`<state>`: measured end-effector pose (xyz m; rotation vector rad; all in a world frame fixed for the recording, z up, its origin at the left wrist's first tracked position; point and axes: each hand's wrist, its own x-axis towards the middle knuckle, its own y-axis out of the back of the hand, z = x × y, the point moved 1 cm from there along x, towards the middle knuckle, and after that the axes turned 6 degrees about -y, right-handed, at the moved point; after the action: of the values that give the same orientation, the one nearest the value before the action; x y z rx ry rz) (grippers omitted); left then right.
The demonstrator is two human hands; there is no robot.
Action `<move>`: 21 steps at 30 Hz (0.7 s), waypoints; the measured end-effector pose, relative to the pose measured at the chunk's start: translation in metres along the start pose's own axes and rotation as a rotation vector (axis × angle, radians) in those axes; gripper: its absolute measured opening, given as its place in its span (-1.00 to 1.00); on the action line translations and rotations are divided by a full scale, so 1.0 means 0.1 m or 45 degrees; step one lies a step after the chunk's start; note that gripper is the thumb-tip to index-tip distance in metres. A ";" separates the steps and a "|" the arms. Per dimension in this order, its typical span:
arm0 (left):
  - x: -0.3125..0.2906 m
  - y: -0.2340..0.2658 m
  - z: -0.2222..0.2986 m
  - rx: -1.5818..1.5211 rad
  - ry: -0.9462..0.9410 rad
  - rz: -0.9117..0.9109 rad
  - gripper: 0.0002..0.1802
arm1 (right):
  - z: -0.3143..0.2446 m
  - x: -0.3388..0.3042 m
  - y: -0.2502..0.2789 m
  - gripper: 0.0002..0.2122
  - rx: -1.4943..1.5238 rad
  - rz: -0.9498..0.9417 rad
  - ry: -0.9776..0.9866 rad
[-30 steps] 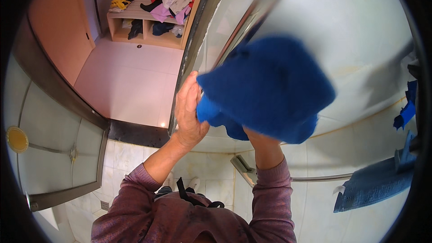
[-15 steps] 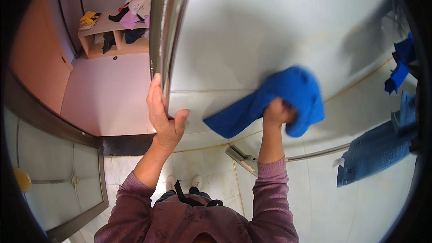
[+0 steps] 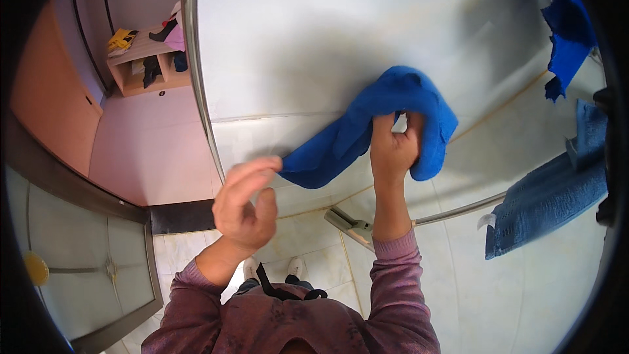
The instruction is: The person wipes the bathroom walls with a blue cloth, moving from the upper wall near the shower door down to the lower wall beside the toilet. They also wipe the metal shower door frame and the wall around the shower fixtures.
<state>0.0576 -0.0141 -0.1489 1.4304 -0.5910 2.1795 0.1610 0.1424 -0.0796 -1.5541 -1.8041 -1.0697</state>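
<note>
1. At the middle of the frame, a blue cloth (image 3: 367, 108) arched in front of a pale wall (image 3: 262, 39), its narrow end trailing left and its thick fold bending down on the right.
2. The right hand (image 3: 395, 147), right of centre, gripped that cloth at the fold, thumb and fingers tucked up beneath it.
3. The left hand (image 3: 246, 213), left of centre, was held with fingers loosely curved and thumb well apart from them; its fingertips came right up to the cloth's narrow end, though blur kept me from telling whether they touched.
4. Maroon sleeves (image 3: 398, 275) rose from the lower edge, with white shoes (image 3: 297, 267) on the floor between them.
5. Toward the right edge hung a blue-grey towel (image 3: 550, 190), near a metal rail (image 3: 458, 210); above it, at upper right, was a ragged blue cloth piece (image 3: 567, 46).
6. At upper left, clothing, including a yellow item (image 3: 122, 39), lay on a wooden shelf unit (image 3: 145, 42); a metal-framed glass door (image 3: 72, 236) filled the lower left.
</note>
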 end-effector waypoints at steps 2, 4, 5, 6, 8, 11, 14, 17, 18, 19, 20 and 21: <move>0.05 -0.16 0.08 0.033 0.120 -0.102 -0.65 | 0.05 -0.12 0.07 -0.81 0.172 -0.125 -0.183; 0.05 -0.35 0.11 0.031 0.309 -0.197 -0.67 | 0.14 -0.28 0.11 -0.82 0.447 -0.304 -0.361; 0.02 -0.46 0.11 0.016 0.430 -0.242 -0.68 | 0.19 -0.37 0.12 -0.83 0.446 -0.369 -0.383; -0.02 -0.53 0.10 0.010 0.575 -0.290 -0.69 | 0.24 -0.46 0.15 -0.83 0.458 -0.444 -0.413; -0.19 -0.62 0.13 -0.235 0.948 -0.333 -0.72 | 0.36 -0.63 0.23 -0.85 0.521 -0.548 -0.477; -0.49 -0.71 0.13 -0.450 1.283 -0.287 -0.86 | 0.53 -0.81 0.45 -0.85 0.611 -0.601 -0.672; -0.74 -0.77 0.15 -0.516 1.501 -0.213 -0.86 | 0.71 -0.96 0.60 -0.86 0.970 -0.540 -1.158; -0.89 -0.87 0.20 -0.624 1.729 -0.002 -0.81 | 0.88 -1.14 0.71 -0.84 1.132 -0.554 -1.584; -0.93 -0.91 0.24 -0.710 1.778 0.120 -0.75 | 0.94 -1.20 0.75 -0.83 1.135 -0.619 -1.598; -0.96 -0.93 0.26 -0.728 1.868 0.192 -0.74 | 1.01 -1.27 0.78 -0.83 1.138 -0.683 -1.611; -0.99 -0.95 0.27 -0.760 1.965 0.260 -0.72 | 1.09 -1.34 0.82 -0.82 1.104 -0.737 -1.667; -1.02 -0.96 0.29 -0.824 2.032 0.335 -0.70 | 1.15 -1.41 0.86 -0.82 1.141 -0.789 -1.678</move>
<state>0.1709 0.0311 -0.2236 -0.8044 -0.6748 2.1725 0.2853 0.1614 -0.2369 -1.0747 -3.0280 0.8932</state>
